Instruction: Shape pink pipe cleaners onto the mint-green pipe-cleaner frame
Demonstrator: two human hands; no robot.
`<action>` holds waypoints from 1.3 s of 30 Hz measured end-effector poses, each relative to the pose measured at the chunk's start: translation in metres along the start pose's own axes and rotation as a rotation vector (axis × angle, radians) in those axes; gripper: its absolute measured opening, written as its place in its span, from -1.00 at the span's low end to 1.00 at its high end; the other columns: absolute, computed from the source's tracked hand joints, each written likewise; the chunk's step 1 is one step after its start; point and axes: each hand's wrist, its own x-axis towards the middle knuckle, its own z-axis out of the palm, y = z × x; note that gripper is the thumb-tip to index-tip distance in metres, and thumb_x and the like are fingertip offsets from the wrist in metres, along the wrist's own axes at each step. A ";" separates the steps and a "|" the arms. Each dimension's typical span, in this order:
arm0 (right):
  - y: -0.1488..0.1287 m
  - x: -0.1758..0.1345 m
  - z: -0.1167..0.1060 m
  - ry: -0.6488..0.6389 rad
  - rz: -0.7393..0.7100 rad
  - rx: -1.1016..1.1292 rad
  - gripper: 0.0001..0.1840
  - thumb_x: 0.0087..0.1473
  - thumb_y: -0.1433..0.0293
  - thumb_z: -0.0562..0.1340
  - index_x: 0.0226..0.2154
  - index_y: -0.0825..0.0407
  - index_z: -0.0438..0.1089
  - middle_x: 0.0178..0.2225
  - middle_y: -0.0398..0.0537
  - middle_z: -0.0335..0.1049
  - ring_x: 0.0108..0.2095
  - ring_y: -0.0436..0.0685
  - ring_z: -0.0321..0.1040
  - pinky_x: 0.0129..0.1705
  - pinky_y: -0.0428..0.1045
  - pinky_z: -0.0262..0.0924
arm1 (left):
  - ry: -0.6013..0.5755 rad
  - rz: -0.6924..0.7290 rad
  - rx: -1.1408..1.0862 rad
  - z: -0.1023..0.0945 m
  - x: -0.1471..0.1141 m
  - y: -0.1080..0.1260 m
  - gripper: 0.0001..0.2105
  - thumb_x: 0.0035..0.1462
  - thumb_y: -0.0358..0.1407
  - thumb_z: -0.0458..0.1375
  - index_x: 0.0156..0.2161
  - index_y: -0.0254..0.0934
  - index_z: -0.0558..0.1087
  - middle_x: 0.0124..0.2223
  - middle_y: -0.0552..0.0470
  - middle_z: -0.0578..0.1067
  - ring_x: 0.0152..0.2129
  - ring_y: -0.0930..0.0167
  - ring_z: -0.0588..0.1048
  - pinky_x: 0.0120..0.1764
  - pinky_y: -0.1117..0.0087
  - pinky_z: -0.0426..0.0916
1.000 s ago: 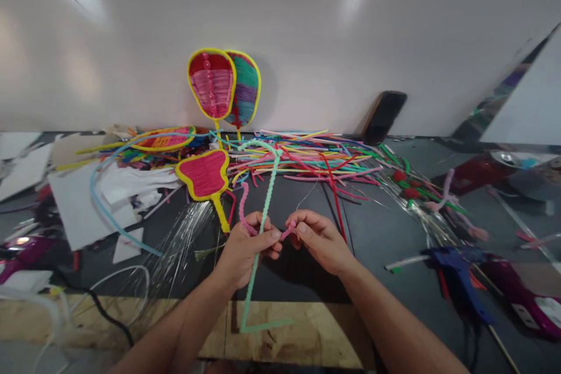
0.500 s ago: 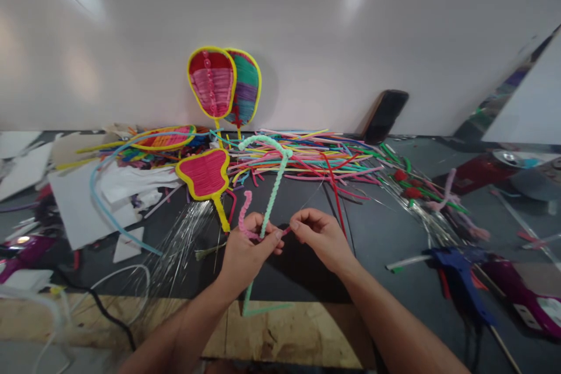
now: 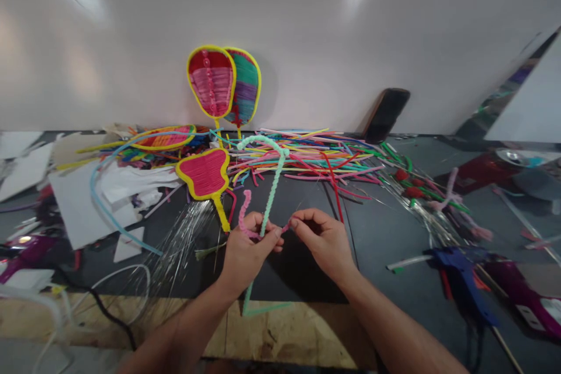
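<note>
A mint green twisted pipe cleaner (image 3: 272, 196) stands up from my left hand (image 3: 250, 248), its top curving to the left and its lower end bent near the wooden edge. Crossing it at my fingers is a pink twisted pipe cleaner (image 3: 244, 210), curled upward on the left. My left hand is closed around both where they meet. My right hand (image 3: 322, 239) pinches the pink one's other end between thumb and forefinger, a short way to the right. The exact join is hidden by my left fingers.
A pink fan with yellow rim (image 3: 204, 172) lies left of my hands. Behind are loose pipe cleaners (image 3: 307, 155) and two upright fans (image 3: 213, 82). A phone (image 3: 385, 114) leans on the wall. At right lies a blue glue gun (image 3: 462, 283); wire strands (image 3: 179, 239) lie left.
My right hand has shifted very slightly, still pinching the pink end. The left hand and the green pipe cleaner have barely moved.
</note>
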 end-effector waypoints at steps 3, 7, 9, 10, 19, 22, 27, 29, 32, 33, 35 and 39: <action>0.004 0.002 -0.002 -0.084 0.037 0.201 -0.79 -0.10 0.26 0.33 -0.39 0.04 0.48 -0.52 -0.15 0.38 -0.52 -0.04 0.24 -0.45 -0.11 0.16 | -0.030 -0.060 -0.160 -0.003 0.003 0.000 -0.79 -0.11 -0.34 0.28 -0.46 -0.31 0.29 -0.53 0.18 0.41 -0.61 0.52 0.47 -0.53 0.52 0.44; 0.007 0.007 -0.005 -0.186 0.155 0.583 -0.74 -0.04 0.22 0.30 -0.27 0.01 0.48 -0.45 -0.13 0.40 -0.50 -0.07 0.27 -0.45 -0.14 0.17 | -0.146 -0.294 -0.417 -0.009 0.009 0.000 -0.71 -0.18 -0.38 0.32 -0.44 -0.29 0.24 -0.55 0.17 0.43 -0.68 0.60 0.40 -0.65 0.65 0.31; 0.008 0.008 -0.004 -0.253 0.197 0.674 -0.75 -0.03 0.25 0.30 -0.27 0.02 0.48 -0.50 -0.15 0.37 -0.55 -0.10 0.23 -0.50 -0.16 0.12 | -0.229 -0.397 -0.495 -0.011 0.011 -0.001 -0.70 -0.19 -0.39 0.32 -0.43 -0.28 0.24 -0.55 0.16 0.44 -0.72 0.63 0.36 -0.68 0.70 0.26; 0.009 0.007 -0.004 -0.304 0.215 0.703 -0.76 -0.03 0.27 0.31 -0.27 0.03 0.48 -0.55 -0.18 0.33 -0.58 -0.12 0.20 -0.54 -0.17 0.08 | -0.262 -0.431 -0.523 -0.012 0.011 -0.002 -0.70 -0.19 -0.39 0.32 -0.42 -0.29 0.24 -0.56 0.15 0.43 -0.72 0.64 0.35 -0.68 0.71 0.25; 0.008 0.002 -0.004 -0.537 0.250 0.802 -0.76 -0.11 0.30 0.37 -0.33 0.05 0.50 -0.58 -0.15 0.36 -0.67 -0.16 0.07 -0.64 -0.18 -0.14 | -0.324 -0.518 -0.584 -0.008 0.008 -0.007 -0.69 -0.20 -0.43 0.32 -0.37 -0.28 0.27 -0.55 0.15 0.45 -0.72 0.63 0.39 -0.69 0.72 0.25; 0.007 0.003 -0.003 -0.517 0.244 0.832 -0.79 -0.12 0.30 0.38 -0.37 0.06 0.51 -0.60 -0.17 0.33 -0.68 -0.17 0.07 -0.64 -0.17 -0.14 | -0.303 -0.501 -0.559 -0.007 0.007 -0.005 -0.68 -0.20 -0.41 0.33 -0.39 -0.28 0.25 -0.56 0.15 0.45 -0.73 0.62 0.38 -0.68 0.71 0.26; 0.007 0.002 -0.003 -0.531 0.308 0.877 -0.81 -0.12 0.31 0.38 -0.43 0.09 0.49 -0.64 -0.20 0.28 -0.69 -0.19 0.01 -0.64 -0.19 -0.16 | -0.277 -0.446 -0.517 -0.006 0.005 -0.004 -0.68 -0.20 -0.40 0.34 -0.43 -0.28 0.22 -0.61 0.16 0.43 -0.75 0.60 0.38 -0.69 0.68 0.29; 0.008 0.002 -0.004 -0.552 0.318 0.893 -0.81 -0.12 0.31 0.38 -0.45 0.10 0.48 -0.66 -0.23 0.24 -0.69 -0.20 -0.01 -0.64 -0.20 -0.16 | -0.276 -0.424 -0.514 -0.005 0.005 -0.005 -0.67 -0.21 -0.39 0.35 -0.44 -0.28 0.22 -0.62 0.17 0.42 -0.75 0.60 0.38 -0.69 0.67 0.30; 0.009 0.002 -0.004 -0.574 0.312 0.904 -0.82 -0.11 0.32 0.37 -0.47 0.10 0.47 -0.68 -0.25 0.19 -0.70 -0.20 -0.02 -0.65 -0.21 -0.14 | -0.276 -0.391 -0.508 -0.005 0.005 -0.006 -0.68 -0.21 -0.39 0.35 -0.45 -0.29 0.23 -0.61 0.18 0.42 -0.74 0.60 0.39 -0.68 0.66 0.30; 0.010 0.002 -0.004 -0.578 0.310 0.908 -0.83 -0.10 0.33 0.37 -0.48 0.11 0.46 -0.68 -0.25 0.18 -0.70 -0.20 -0.02 -0.66 -0.21 -0.14 | -0.276 -0.381 -0.506 -0.004 0.005 -0.006 -0.68 -0.21 -0.39 0.35 -0.45 -0.29 0.24 -0.59 0.18 0.42 -0.74 0.60 0.39 -0.68 0.66 0.30; 0.010 0.003 -0.005 -0.582 0.309 0.918 -0.83 -0.10 0.34 0.36 -0.50 0.11 0.45 -0.67 -0.25 0.18 -0.70 -0.21 -0.03 -0.67 -0.23 -0.15 | -0.276 -0.371 -0.501 -0.004 0.005 -0.007 -0.69 -0.21 -0.38 0.35 -0.45 -0.30 0.25 -0.58 0.19 0.42 -0.73 0.60 0.40 -0.68 0.66 0.31; 0.008 0.003 -0.005 -0.576 0.319 0.933 -0.83 -0.12 0.34 0.36 -0.53 0.12 0.44 -0.65 -0.24 0.21 -0.72 -0.21 -0.04 -0.71 -0.23 -0.17 | -0.276 -0.359 -0.497 -0.003 0.003 -0.006 -0.69 -0.21 -0.39 0.35 -0.45 -0.30 0.25 -0.57 0.20 0.40 -0.71 0.59 0.40 -0.67 0.65 0.32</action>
